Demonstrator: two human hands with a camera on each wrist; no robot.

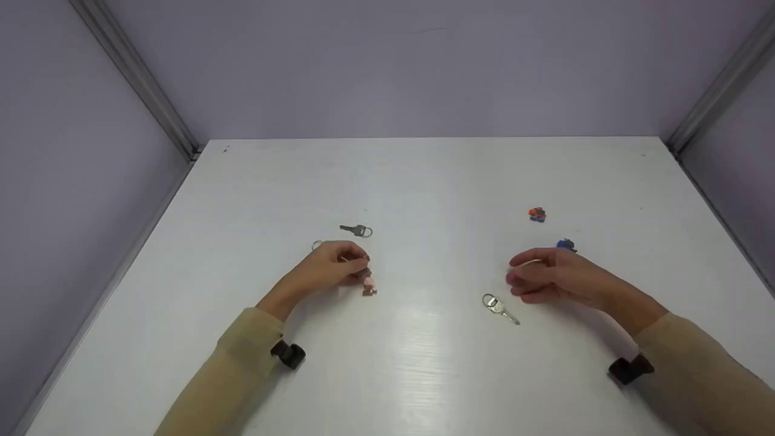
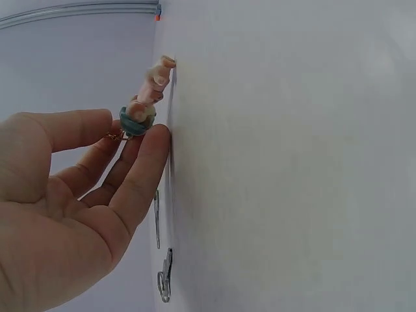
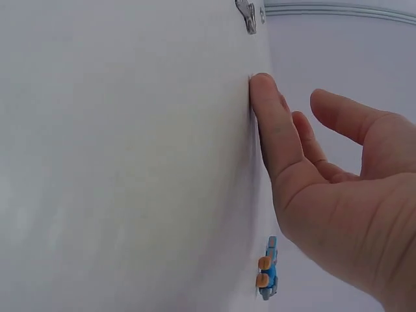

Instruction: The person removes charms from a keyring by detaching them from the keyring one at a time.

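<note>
Table: white table (image 1: pixel 424 363), purple walls around it.
Right hand: right hand (image 1: pixel 554 278) rests its edge on the table, fingers loosely spread, holding nothing; silver key (image 1: pixel 499 307) lies just beside it.
Left hand: left hand (image 1: pixel 330 266) pinches the pink charm (image 1: pixel 368 284) by its chain, the charm touching the table.
Keys: dark key (image 1: pixel 356 230) lies just beyond the left hand.
Toys: 2 small ones, orange toy (image 1: pixel 537 214) and blue toy (image 1: pixel 566 244), beyond the right hand.

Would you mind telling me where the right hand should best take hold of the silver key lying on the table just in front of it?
Probably by its round head with the ring, pinched from above. The silver key lies flat on the white table, head pointing away from the person and blade toward them. The right hand rests just beyond that end, fingers relaxed and holding nothing, so a short reach toward the person should meet the head first.
</note>
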